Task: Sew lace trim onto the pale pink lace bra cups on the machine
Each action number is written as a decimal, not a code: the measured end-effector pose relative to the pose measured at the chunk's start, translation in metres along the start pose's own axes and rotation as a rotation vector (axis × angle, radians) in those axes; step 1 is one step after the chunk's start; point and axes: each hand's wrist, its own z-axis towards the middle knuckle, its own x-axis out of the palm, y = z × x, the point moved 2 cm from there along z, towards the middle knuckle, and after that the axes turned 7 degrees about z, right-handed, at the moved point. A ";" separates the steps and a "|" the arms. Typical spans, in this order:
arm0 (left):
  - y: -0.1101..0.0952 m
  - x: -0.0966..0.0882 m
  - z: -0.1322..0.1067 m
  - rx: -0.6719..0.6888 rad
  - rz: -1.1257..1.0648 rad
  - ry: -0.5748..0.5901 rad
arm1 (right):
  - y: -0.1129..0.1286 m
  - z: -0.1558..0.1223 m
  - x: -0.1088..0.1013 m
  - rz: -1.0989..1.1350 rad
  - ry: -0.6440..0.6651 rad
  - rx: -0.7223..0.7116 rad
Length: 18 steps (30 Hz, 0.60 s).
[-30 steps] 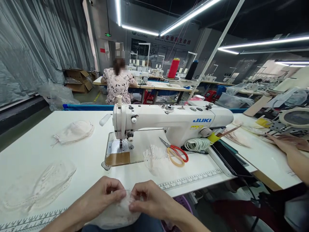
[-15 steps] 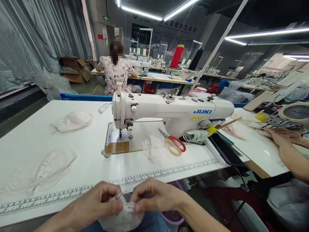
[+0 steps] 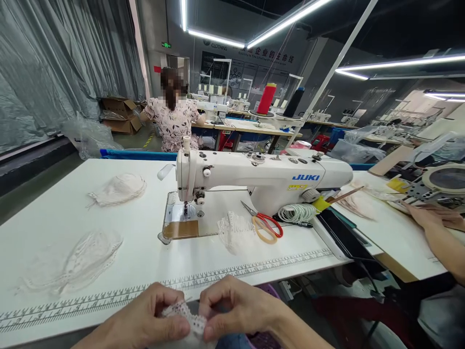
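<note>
Both hands are at the front edge of the white table, holding a small white fabric piece with lace trim (image 3: 189, 315). My left hand (image 3: 154, 312) pinches the lace edge between thumb and fingers. A short way to the right, my right hand (image 3: 236, 310) pinches the same edge. The rest of the fabric hangs below, partly cut off by the frame. Beyond the hands stands a white JUKI sewing machine (image 3: 236, 169). Beside its needle plate lie another lace piece (image 3: 234, 231) and red-and-orange-handled scissors (image 3: 267, 227).
Two gathered white lace pieces, one farther back (image 3: 119, 190) and one nearer (image 3: 89, 257), lie on the left. A printed ruler strip (image 3: 203, 278) runs along the front edge. A white cord coil (image 3: 296, 213) sits by the machine. A co-worker's arm (image 3: 441, 240) is at right; another person (image 3: 174, 121) sits ahead.
The view has tilted up slightly, so the table and machine appear lower and a little to the right. Both hands keep their pinch on the lace edge, and less of the hanging fabric shows.
</note>
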 end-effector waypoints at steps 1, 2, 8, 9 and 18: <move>-0.008 -0.001 -0.004 0.007 0.004 -0.002 | 0.004 0.000 0.000 0.004 0.062 -0.055; -0.017 -0.002 -0.006 0.022 0.016 0.013 | 0.007 0.001 -0.001 -0.036 0.074 -0.133; -0.042 -0.030 0.015 0.078 -0.012 -0.003 | 0.003 0.031 -0.003 -0.851 -0.309 -0.835; -0.041 -0.038 0.021 0.052 -0.008 -0.032 | 0.000 0.037 -0.003 -0.878 -0.324 -0.943; -0.053 -0.080 0.042 -0.017 0.046 0.025 | 0.013 0.056 -0.025 -1.065 -0.413 -1.106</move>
